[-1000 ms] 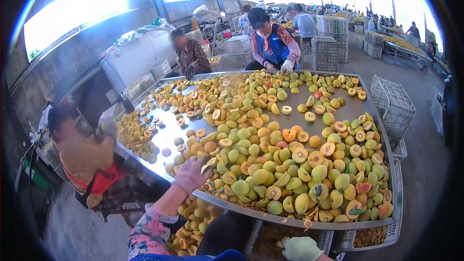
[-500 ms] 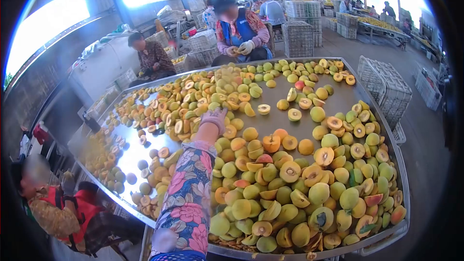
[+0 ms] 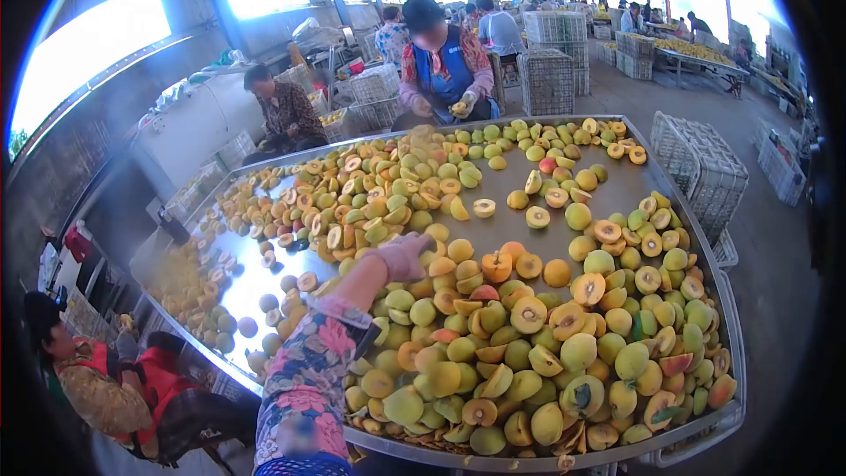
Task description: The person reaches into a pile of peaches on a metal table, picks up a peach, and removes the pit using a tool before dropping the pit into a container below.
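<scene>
My left hand (image 3: 404, 257), in a thin pale glove, reaches out over the heap of yellow-green halved apricots (image 3: 454, 278) in the middle of the metal table. Its fingers are bent and close together, pointing right. The fingertips touch the fruit, and whether they hold a piece cannot be made out. A flowered sleeve (image 3: 304, 370) covers my forearm, with a dark band at its wrist end. Many halves lie cut side up, showing brown hollows, such as the apricot half (image 3: 530, 314) near the middle. My right hand is out of the picture.
A raised metal rim (image 3: 745, 370) edges the table (image 3: 493, 181). Across it sits a person in a blue vest (image 3: 445, 75) holding fruit. Others sit at the far left and in a red apron (image 3: 167, 379) at lower left. Plastic crates (image 3: 701, 163) stand at the right.
My left hand has moved nearer to me and slightly right across the fruit, its wrist turning rightward. The person opposite has moved their hands apart. The view has shifted slightly.
</scene>
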`<state>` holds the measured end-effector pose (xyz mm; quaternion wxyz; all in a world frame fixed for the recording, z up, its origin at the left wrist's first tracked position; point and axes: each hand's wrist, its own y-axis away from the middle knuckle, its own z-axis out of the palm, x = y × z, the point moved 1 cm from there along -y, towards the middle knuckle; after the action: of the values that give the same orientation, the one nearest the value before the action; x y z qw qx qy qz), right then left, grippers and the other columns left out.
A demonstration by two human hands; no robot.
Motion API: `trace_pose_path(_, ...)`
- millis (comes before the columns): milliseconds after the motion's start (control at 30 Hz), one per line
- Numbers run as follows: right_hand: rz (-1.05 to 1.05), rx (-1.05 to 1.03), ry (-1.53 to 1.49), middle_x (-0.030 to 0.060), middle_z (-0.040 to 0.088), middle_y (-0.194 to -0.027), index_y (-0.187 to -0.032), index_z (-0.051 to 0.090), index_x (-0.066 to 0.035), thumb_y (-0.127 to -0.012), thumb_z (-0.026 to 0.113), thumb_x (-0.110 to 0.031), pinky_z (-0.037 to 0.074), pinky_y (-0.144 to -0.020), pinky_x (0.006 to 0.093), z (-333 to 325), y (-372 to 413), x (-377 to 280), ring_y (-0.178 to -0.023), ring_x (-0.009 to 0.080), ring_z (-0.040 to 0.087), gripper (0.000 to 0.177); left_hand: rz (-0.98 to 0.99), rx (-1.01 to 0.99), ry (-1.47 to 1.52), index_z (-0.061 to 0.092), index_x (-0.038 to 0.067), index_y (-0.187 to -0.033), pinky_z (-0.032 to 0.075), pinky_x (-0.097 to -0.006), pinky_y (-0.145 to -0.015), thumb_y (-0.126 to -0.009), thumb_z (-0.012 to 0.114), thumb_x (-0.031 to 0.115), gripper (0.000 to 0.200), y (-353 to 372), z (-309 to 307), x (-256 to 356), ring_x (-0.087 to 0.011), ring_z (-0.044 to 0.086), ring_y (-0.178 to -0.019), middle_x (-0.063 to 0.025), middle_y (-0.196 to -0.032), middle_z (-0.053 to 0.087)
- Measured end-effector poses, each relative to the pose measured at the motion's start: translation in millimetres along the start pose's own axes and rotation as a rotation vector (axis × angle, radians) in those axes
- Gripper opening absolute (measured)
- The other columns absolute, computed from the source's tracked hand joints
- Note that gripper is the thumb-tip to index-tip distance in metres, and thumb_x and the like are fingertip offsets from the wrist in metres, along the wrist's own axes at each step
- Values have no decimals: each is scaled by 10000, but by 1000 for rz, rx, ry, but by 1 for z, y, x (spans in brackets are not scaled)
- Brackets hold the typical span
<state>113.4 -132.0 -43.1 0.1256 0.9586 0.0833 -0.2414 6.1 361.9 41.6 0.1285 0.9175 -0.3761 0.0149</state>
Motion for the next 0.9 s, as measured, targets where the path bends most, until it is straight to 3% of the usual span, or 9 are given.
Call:
trace_pose_path(100, -194, 147, -125, 125, 640, -744, -963, 614, -67, -929, 591, -273, 471, -465, 390, -11, 1, -9, -535, 266, 597, 210, 288, 25, 801, 413, 88, -1426, 529, -373, -908, -773, 685, 164, 711, 63, 15, 16, -305, 587, -1161, -133, -1290, 557)
trace_pose_path(200, 90, 117, -772, 120, 660, -850, -1021, 576, -17, -899, 655, -300, 522, -573, 345, -48, -18, -27, -564, 212, 601, 318, 92, -257, 1696, 410, 107, -1440, 555, -285, -527, -850, 619, 157, 627, 144, 24, 77, -231, 693, -873, -109, -1128, 626)
trace_pose_path(233, 308, 189, -1117, 104, 644, -861, -1048, 567, -8, -919, 653, -280, 498, -540, 293, -61, -17, -37, -541, 158, 563, 313, 159, -305, 1721, 407, 100, -1441, 576, -303, -594, -863, 616, 178, 620, 160, 33, 92, -216, 687, -877, -108, -1091, 640)
trace_pose_path(333, 253, 432, -1204, 81, 650, -862, -1201, 517, 12, -952, 617, -249, 471, -519, 245, -104, -8, -54, -571, 121, 577, 374, 150, -301, 2048, 447, 60, -1408, 582, -321, -728, -941, 588, 287, 538, 200, 62, 145, -209, 673, -914, -116, -1098, 626)
trace_pose_path(500, 177, 511, -1263, 28, 563, -711, -1103, 503, -16, -997, 542, -220, 448, -500, 256, -100, -9, -51, -524, 102, 523, 233, 351, -87, 2055, 424, -8, -1396, 531, -368, -949, -1054, 410, 346, 493, 218, 100, 201, -237, 600, -1127, -136, -1237, 573)
trace_pose_path(567, 191, 493, -1277, 35, 568, -714, -1105, 503, -21, -995, 537, -209, 448, -495, 261, -91, -10, -41, -530, 105, 530, 221, 501, 201, 1635, 416, -14, -1395, 513, -370, -982, -1067, 366, 351, 493, 218, 107, 212, -228, 599, -1127, -143, -1257, 564)
trace_pose_path(600, 223, 477, -1305, 33, 569, -716, -1102, 503, -22, -989, 541, -191, 446, -489, 259, -91, -11, -38, -529, 107, 531, 207, 415, -48, 1985, 416, -14, -1392, 510, -364, -983, -1063, 390, 324, 472, 211, 113, 211, -229, 596, -1138, -145, -1271, 563)
trace_pose_path(833, 347, 659, -1385, 36, 572, -739, -1174, 504, -38, -963, 589, -160, 480, -477, 261, -98, -15, -6, -503, 104, 531, 258, 341, -311, 1824, 400, -2, -1410, 507, -357, -965, -1005, 548, 260, 504, 175, 143, 194, -237, 591, -1163, -139, -1306, 560)
trace_pose_path(900, 397, 624, -1419, 32, 567, -740, -1159, 509, -50, -957, 601, -172, 473, -463, 262, -100, -15, -7, -500, 99, 522, 253, 882, 471, 898, 379, 21, -1439, 502, -374, -965, -885, 710, 148, 657, 176, 150, 199, -253, 593, -1167, -133, -1317, 561)
